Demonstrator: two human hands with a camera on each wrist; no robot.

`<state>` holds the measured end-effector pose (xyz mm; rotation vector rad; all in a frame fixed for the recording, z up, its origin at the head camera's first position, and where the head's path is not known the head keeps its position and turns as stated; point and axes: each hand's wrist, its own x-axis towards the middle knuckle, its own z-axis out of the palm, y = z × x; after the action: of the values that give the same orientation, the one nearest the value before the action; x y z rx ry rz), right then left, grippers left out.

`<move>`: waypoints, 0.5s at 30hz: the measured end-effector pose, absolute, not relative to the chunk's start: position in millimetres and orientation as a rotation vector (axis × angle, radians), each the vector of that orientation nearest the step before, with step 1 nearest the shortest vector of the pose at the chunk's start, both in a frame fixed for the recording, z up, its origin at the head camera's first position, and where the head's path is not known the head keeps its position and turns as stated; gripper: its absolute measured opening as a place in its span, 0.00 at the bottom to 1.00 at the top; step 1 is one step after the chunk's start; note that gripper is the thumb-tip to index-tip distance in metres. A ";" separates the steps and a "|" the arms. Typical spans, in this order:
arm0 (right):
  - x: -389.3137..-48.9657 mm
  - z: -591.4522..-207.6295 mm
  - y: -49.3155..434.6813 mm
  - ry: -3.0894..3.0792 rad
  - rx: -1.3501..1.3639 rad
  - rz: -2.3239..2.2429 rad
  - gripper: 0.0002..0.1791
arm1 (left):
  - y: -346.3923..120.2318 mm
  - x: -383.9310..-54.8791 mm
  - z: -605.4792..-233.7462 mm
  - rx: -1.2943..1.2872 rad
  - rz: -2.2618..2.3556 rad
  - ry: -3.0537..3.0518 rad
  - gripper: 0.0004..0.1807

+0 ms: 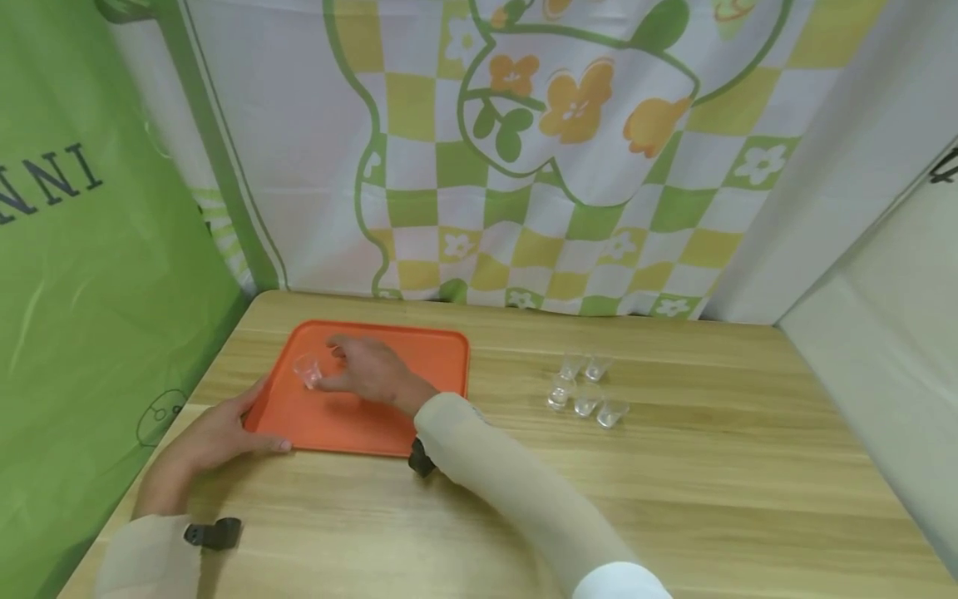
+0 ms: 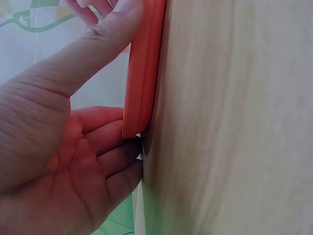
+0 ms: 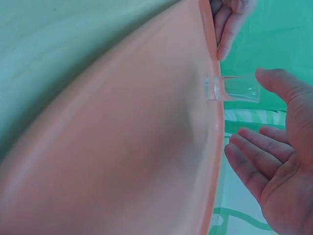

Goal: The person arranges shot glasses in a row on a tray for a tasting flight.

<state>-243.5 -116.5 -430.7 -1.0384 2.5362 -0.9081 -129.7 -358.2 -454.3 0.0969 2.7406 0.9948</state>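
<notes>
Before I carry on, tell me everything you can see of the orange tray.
The orange tray looks like smooth plastic: a roughly rectangular, flat panel with rounded corners and a raised rim. It lies flat at the left part of the wooden table. The person's left grip holds its near left corner, thumb along the near rim, fingers at the left side. A small clear cup appears to stand upright on it, near the left rim. The right grip is above it, hiding part of the surface.

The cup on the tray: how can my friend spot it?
On the table, find the orange tray. The clear cup sits near its left edge, beside the right hand. It is the tray's only cup; the other cups cluster off to the right.
</notes>
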 end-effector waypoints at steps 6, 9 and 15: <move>-238.9 -421.4 -103.7 2.567 -1.108 -0.934 0.39 | -358.3 -130.4 -453.6 0.105 0.986 2.760 0.67; -236.6 -414.1 -97.1 2.569 -1.140 -0.954 0.38 | -358.1 -130.4 -452.4 0.111 0.991 2.763 0.67; -231.0 -402.5 -83.2 2.562 -1.193 -0.979 0.39 | -357.8 -129.5 -451.2 0.107 0.990 2.764 0.67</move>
<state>-231.0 -83.2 -402.5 -1.1929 2.5616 -0.9794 -129.5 -357.8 -451.2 0.1070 2.7639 0.9901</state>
